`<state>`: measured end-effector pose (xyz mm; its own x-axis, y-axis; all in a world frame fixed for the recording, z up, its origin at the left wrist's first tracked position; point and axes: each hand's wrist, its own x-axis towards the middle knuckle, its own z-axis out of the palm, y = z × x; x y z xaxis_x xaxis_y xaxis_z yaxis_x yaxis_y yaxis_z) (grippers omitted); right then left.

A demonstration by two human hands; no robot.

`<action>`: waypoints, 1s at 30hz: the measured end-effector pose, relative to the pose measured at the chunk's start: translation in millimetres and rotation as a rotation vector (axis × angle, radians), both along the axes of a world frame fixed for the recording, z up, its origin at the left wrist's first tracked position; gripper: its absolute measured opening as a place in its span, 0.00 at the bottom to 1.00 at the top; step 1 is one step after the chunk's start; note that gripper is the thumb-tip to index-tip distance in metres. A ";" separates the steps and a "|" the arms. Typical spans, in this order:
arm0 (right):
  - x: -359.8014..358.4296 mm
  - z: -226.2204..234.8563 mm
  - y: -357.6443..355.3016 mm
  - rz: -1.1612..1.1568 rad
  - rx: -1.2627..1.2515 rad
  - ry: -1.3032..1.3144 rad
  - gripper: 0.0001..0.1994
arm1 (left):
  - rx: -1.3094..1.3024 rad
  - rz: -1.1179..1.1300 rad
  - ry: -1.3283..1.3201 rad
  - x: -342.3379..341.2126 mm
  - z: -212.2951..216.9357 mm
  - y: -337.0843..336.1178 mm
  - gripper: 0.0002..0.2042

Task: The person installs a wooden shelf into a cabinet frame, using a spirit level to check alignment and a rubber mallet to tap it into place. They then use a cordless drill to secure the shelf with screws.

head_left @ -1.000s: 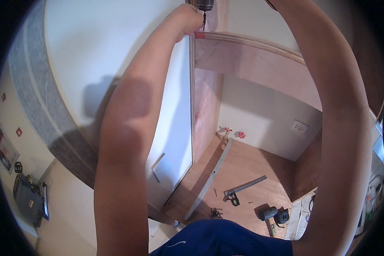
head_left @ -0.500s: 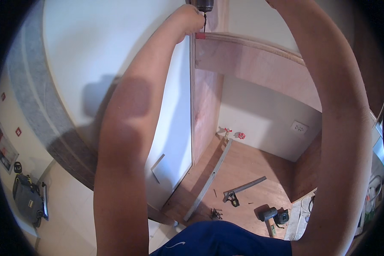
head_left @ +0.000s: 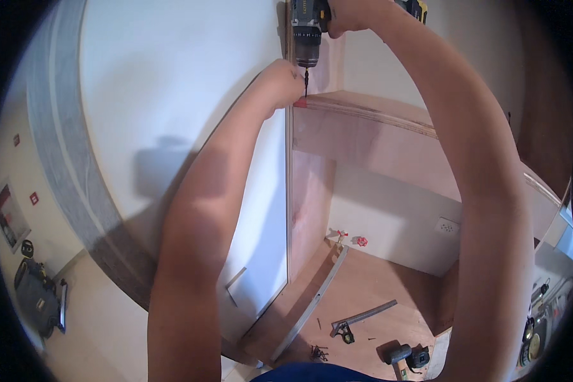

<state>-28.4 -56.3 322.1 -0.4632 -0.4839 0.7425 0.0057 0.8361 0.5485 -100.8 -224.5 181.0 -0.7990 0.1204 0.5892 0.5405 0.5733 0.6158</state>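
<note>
In my right hand (head_left: 353,18) is a dark cordless drill (head_left: 307,28), gripped by its handle and pointing down. A thin black bit (head_left: 307,79) extends from its chuck, its tip at a small red piece (head_left: 301,102) on the left end of a plywood rail (head_left: 375,118). My left hand (head_left: 281,84) is closed beside the bit, at the upright edge of a white panel (head_left: 191,70). Its fingertips are mostly hidden, so I cannot make out what they hold.
On the cabinet floor lie a long metal bar (head_left: 312,302), a combination square (head_left: 363,318), several dark screws (head_left: 319,352), a hammer (head_left: 399,360) and a tape measure (head_left: 419,358). Red-handled valves (head_left: 361,241) and a socket (head_left: 447,225) are at the back wall. A dark tool case (head_left: 37,296) stands far left.
The view has tilted upward, so the scene sits lower and more of the drill and my right hand shows. Both hands stay near the red piece, the bit still above it.
</note>
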 end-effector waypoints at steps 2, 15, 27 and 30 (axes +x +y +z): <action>0.7 4.3 -0.1 -0.011 -0.022 -0.029 0.37 | -0.036 0.006 -0.003 5.4 -0.1 -4.8 0.08; -15.1 16.0 30.3 0.163 -0.070 -0.231 0.37 | -0.110 0.042 -0.054 23.5 2.4 -1.3 0.14; -17.1 8.8 35.6 0.190 -0.125 -0.191 0.35 | -0.166 0.092 0.045 18.7 2.2 2.6 0.12; -7.6 9.9 30.8 0.157 -0.084 -0.216 0.36 | -0.197 0.081 0.079 18.3 2.3 1.3 0.13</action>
